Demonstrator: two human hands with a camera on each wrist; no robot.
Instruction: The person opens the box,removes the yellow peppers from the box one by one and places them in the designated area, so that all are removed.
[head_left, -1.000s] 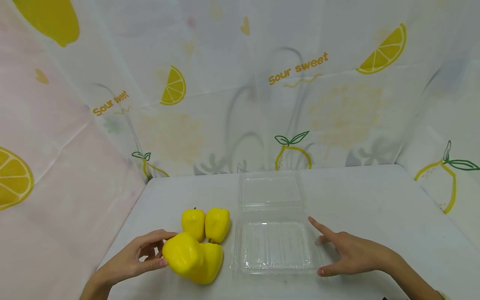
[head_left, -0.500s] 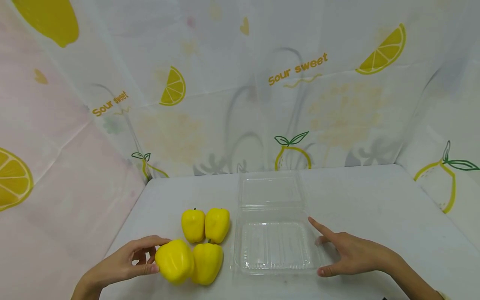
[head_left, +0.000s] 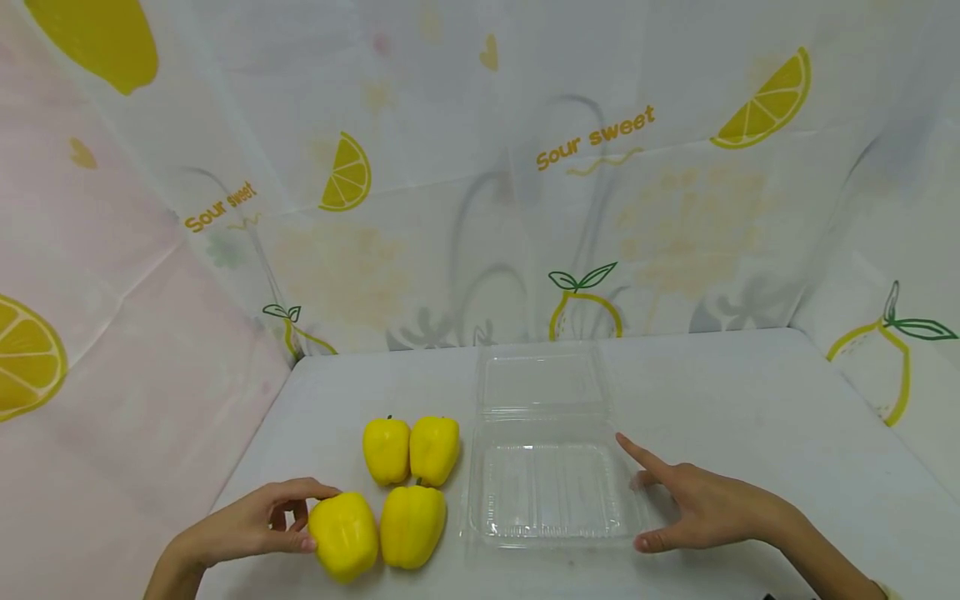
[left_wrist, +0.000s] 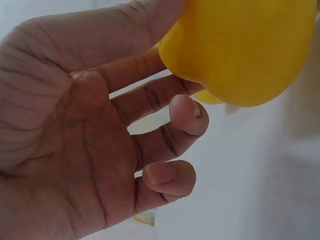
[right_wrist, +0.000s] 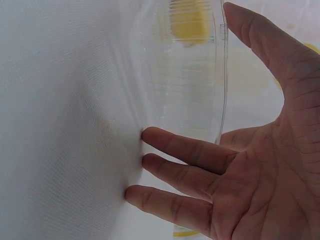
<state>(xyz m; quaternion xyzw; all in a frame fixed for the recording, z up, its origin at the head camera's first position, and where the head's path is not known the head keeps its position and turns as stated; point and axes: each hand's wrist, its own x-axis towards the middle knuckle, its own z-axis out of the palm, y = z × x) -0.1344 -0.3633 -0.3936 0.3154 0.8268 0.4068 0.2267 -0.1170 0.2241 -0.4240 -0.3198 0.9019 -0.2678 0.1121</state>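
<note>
My left hand (head_left: pixel 243 527) pinches a yellow bell pepper (head_left: pixel 344 537) between thumb and fingers at the front left of the table. The left wrist view shows this same pepper (left_wrist: pixel 240 50) gripped, with the lower two fingers curled in and off it. Just right of it stands another yellow pepper (head_left: pixel 413 527), with two more, a left one (head_left: pixel 387 452) and a right one (head_left: pixel 435 450), side by side behind. My right hand (head_left: pixel 705 508) lies spread at the right side of a clear plastic clamshell box (head_left: pixel 555 492), thumb and index at its rim. Several of its fingertips touch the table in the right wrist view.
The box's lid (head_left: pixel 543 382) lies folded back, away from me. A white tabletop (head_left: pixel 720 400) reaches to a lemon-print cloth backdrop (head_left: pixel 442 167), which also hangs at both sides.
My left hand has drawn the pepper left and toward me, lowering it beside the front pepper, which it partly covered before. My right hand and the box have stayed put.
</note>
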